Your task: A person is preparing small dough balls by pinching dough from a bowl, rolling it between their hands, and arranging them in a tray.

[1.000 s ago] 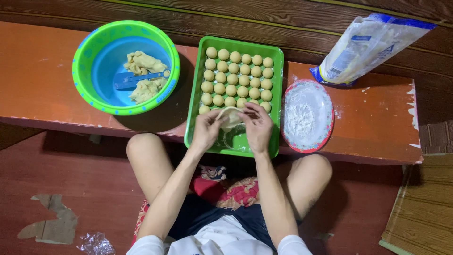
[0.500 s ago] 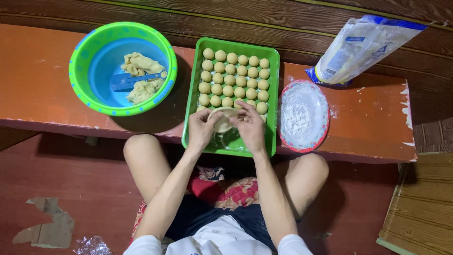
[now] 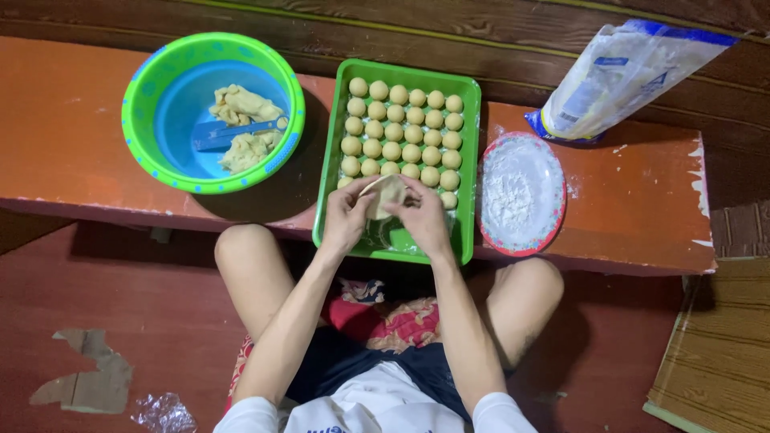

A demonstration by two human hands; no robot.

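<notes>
Both hands lifted slightly since earlier frame. Left hand [image 3: 346, 218] and right hand [image 3: 423, 220] curl closed around dough disc [image 3: 387, 195], held over near end of green tray [image 3: 465, 168] on desk [image 3: 634, 200]. Best pinch edges evenly, gentle pressure, avoid tearing.

head cam | looks straight down | near, over bench [image 3: 72, 120] and lap

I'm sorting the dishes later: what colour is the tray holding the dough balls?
Bright green: the tray shows plainly in the head view, its only view.
</notes>
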